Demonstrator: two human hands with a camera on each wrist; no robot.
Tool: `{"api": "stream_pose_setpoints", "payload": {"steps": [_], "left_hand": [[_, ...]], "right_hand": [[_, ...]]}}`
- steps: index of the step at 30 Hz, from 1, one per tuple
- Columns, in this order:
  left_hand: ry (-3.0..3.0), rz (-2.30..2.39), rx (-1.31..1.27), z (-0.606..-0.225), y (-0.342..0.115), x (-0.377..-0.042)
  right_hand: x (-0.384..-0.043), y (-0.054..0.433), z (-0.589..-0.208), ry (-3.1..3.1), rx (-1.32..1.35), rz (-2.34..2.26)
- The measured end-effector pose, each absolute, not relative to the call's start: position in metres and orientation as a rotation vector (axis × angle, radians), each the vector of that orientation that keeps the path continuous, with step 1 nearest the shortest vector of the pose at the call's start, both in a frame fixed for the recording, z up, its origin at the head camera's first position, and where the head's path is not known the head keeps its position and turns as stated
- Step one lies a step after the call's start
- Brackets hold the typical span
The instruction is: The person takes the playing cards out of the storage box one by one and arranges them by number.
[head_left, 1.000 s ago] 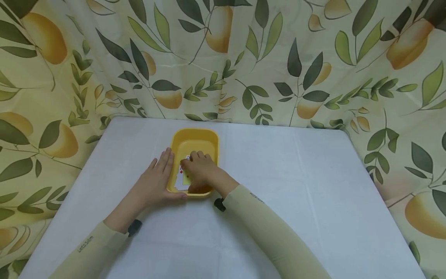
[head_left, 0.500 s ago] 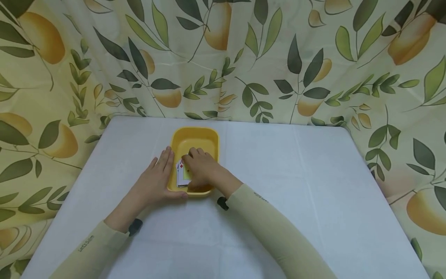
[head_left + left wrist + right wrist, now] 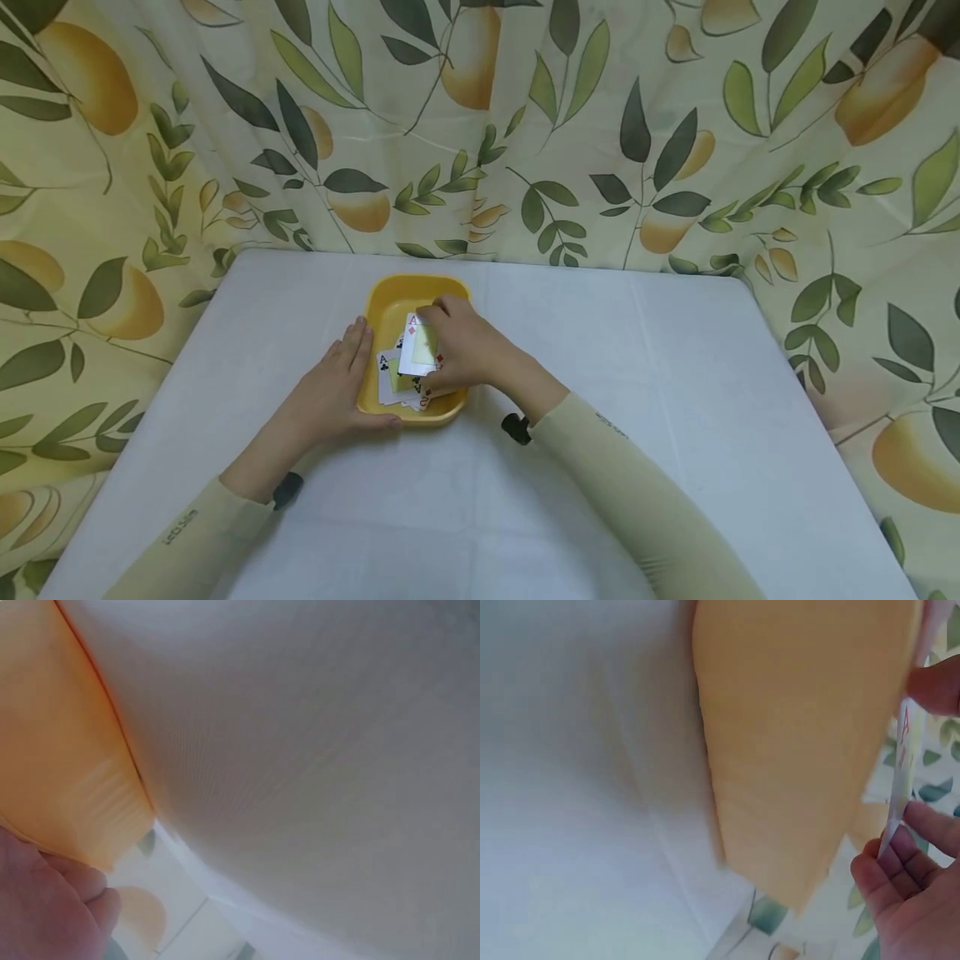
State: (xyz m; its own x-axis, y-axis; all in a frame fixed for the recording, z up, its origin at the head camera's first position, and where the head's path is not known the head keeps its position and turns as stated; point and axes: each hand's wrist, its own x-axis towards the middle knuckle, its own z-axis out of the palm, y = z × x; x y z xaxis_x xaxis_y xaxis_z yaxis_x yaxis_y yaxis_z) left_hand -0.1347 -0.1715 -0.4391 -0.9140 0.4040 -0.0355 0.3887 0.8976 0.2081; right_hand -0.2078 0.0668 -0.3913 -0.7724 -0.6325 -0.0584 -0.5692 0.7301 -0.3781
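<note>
Yellow tray [image 3: 416, 286], left of centre in the head view, on a white cloth [image 3: 600, 400]. My left hand [image 3: 333, 392] lies with extended fingers against its left wall, thumb along the lower rim, presumably to steady it. My right hand [image 3: 471, 343], apart from the left, pinches the ace of diamonds [image 3: 415, 348] by its upper and lower ends, probably to keep it flat, above overlapping cards [image 3: 387, 385] in the tray's lower half. The ace is white with red marks and a pale yellow-green panel.
</note>
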Motion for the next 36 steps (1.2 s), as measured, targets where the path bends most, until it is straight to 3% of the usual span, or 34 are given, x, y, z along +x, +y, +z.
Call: {"api": "stream_pose_setpoints", "payload": {"steps": [14, 36], "left_hand": [[3.0, 0.345, 0.58, -0.44, -0.171, -0.135], [2.982, 0.324, 0.578, -0.44, -0.17, -0.134]], "right_hand": [[-0.237, 0.116, -0.372, 2.782, -0.86, -0.549], [-0.269, 0.162, -0.405, 2.74, -0.594, -0.428]]}}
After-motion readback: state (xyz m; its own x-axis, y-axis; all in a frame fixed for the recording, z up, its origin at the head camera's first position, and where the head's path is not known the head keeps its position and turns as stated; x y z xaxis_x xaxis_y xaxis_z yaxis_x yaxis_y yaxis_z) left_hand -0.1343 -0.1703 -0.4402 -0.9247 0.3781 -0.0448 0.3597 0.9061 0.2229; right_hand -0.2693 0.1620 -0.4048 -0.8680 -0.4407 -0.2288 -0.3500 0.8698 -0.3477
